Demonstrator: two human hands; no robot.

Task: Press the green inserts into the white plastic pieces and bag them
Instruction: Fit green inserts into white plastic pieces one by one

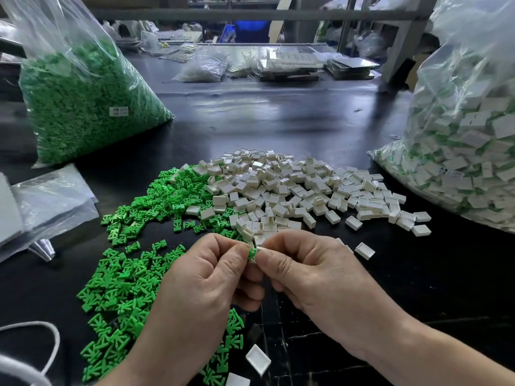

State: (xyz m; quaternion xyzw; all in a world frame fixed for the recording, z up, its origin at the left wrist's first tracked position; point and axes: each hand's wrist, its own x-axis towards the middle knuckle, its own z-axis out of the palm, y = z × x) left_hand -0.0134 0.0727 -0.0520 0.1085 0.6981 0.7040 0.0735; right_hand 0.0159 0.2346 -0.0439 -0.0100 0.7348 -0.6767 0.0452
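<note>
Above the dark surface [278, 121], the left hand [211, 277] pinches a green insert [252, 253] against a white piece [259, 248] pinched by the right hand [312, 274]. Heaped inserts [131, 277] and pieces [292, 190] lie just beyond them, and a filled bag [462, 162] stands at the right.

The scene is lit evenly and fairly brightly, from above and from the far side. Broad pale glare is spread over the dark table [250, 112] at its far middle. Highlights are caught on the clear bag of green inserts [83, 101] at the left and on the bag of white pieces [459, 151] at the right. Only faint, soft shadows are cast beneath the loose white pieces [292, 190]. The grey post [404, 43] at the far right is tilted by wide-angle distortion. The far background is rendered soft, the near piles sharp.
</note>
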